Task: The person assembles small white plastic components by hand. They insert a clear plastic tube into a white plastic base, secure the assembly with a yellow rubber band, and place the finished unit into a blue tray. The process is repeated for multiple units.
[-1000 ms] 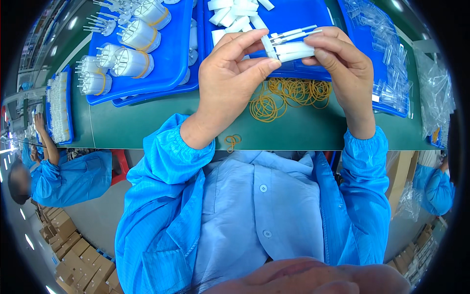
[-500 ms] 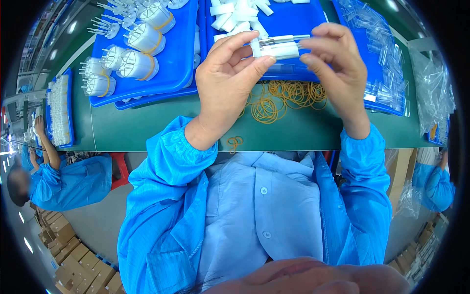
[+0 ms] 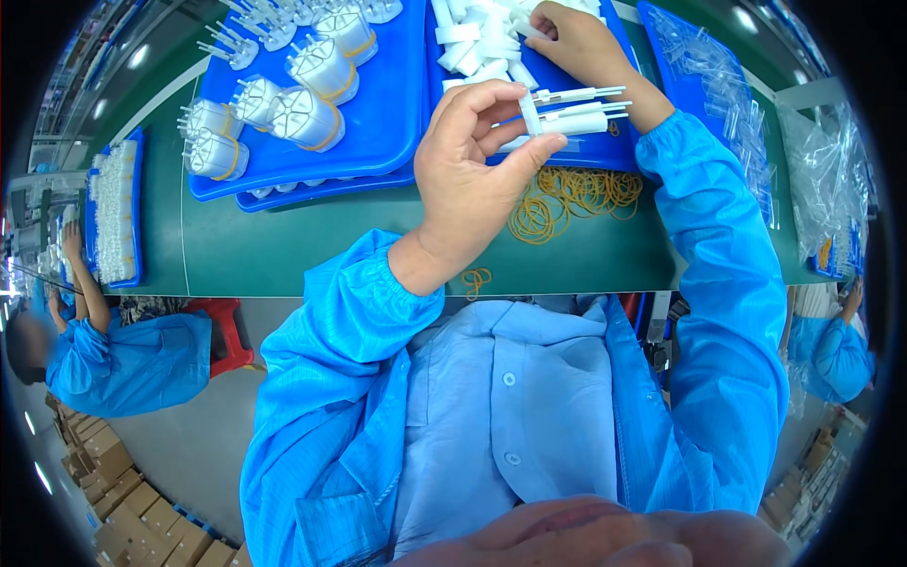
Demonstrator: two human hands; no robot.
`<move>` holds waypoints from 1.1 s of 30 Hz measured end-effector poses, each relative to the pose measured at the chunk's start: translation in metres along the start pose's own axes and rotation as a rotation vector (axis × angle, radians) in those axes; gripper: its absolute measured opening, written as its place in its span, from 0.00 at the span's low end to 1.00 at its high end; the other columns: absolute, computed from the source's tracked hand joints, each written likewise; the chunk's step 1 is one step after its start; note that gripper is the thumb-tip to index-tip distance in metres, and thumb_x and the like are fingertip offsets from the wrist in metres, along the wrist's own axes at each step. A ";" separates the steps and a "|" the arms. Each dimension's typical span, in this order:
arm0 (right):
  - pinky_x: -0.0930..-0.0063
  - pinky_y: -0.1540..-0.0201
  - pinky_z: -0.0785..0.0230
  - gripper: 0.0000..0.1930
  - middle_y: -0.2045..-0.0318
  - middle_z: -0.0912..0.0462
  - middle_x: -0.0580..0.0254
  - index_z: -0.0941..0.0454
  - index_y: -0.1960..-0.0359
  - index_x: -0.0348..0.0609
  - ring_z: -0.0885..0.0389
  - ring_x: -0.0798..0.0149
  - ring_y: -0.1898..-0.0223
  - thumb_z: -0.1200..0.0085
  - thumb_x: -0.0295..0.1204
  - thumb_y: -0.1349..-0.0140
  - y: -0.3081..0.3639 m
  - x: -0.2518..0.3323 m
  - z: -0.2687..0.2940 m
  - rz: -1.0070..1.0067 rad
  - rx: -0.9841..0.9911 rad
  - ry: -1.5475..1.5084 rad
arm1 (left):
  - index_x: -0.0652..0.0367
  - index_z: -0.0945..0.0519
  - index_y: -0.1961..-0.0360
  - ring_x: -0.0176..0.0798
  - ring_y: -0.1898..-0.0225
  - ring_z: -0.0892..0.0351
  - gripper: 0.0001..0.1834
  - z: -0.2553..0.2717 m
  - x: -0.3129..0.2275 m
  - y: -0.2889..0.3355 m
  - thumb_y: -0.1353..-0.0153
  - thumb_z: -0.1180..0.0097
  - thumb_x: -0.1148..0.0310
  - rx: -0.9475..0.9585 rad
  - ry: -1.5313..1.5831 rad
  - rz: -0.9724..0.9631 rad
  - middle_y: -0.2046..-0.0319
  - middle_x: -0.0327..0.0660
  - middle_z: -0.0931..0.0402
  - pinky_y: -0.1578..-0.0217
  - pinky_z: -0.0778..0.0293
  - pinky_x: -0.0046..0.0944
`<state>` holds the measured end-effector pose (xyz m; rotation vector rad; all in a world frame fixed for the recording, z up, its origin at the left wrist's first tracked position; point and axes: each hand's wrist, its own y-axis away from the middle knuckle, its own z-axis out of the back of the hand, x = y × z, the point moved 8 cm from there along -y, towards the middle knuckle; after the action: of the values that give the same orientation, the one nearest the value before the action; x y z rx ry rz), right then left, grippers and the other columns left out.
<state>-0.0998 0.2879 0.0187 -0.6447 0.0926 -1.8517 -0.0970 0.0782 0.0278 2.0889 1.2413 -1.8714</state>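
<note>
My left hand (image 3: 470, 161) pinches a white disc-shaped base (image 3: 530, 112) between thumb and fingers. Long thin metal pins (image 3: 612, 107) project from that base toward the right, and white pieces (image 3: 578, 123) sit along some of them. Farther off, my right hand (image 3: 583, 45) reaches into the blue tray of loose white blocks (image 3: 489, 42). Its thumb and fingertips close on one white block (image 3: 530, 31) at the pile's right side; the fingers partly cover it.
Left, a blue tray (image 3: 312, 168) holds banded clear-walled assemblies (image 3: 308, 118) and pinned bases (image 3: 230, 45). Orange rubber bands (image 3: 539, 215) lie on the green table (image 3: 331, 255). Clear plastic pieces (image 3: 704, 66) fill a tray at right. A co-worker (image 3: 132, 350) sits at left.
My right hand has left the pinned base and moved away into the pile of white blocks. My left hand still holds the base, shifted slightly right in the picture.
</note>
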 end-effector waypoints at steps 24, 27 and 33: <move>0.74 0.55 0.26 0.12 0.53 0.22 0.52 0.23 0.56 0.35 0.21 0.66 0.57 0.44 0.20 0.42 0.116 -0.006 0.091 -0.155 -0.099 -1.121 | 0.66 0.31 0.53 0.45 0.48 0.24 0.25 0.000 -0.003 -0.005 0.52 0.37 0.89 0.031 -0.250 -0.180 0.51 0.48 0.33 0.48 0.21 0.43; 0.75 0.57 0.27 0.10 0.58 0.21 0.54 0.22 0.57 0.34 0.21 0.67 0.60 0.44 0.21 0.41 0.118 -0.002 0.096 -0.145 -0.233 -1.071 | 0.65 0.31 0.52 0.47 0.48 0.24 0.25 -0.003 -0.006 -0.004 0.51 0.37 0.90 0.067 -0.356 -0.234 0.50 0.49 0.33 0.48 0.21 0.44; 0.78 0.58 0.29 0.07 0.60 0.20 0.60 0.21 0.61 0.33 0.22 0.69 0.61 0.44 0.21 0.41 0.117 0.017 0.090 -0.164 -0.281 -1.111 | 0.66 0.27 0.55 0.39 0.50 0.24 0.24 -0.006 -0.007 -0.002 0.55 0.31 0.83 0.045 -0.395 -0.294 0.53 0.45 0.34 0.52 0.17 0.39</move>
<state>0.0380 0.2504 0.0593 -1.8231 -0.4474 -1.4011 -0.0930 0.0790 0.0365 1.5060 1.4671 -2.3035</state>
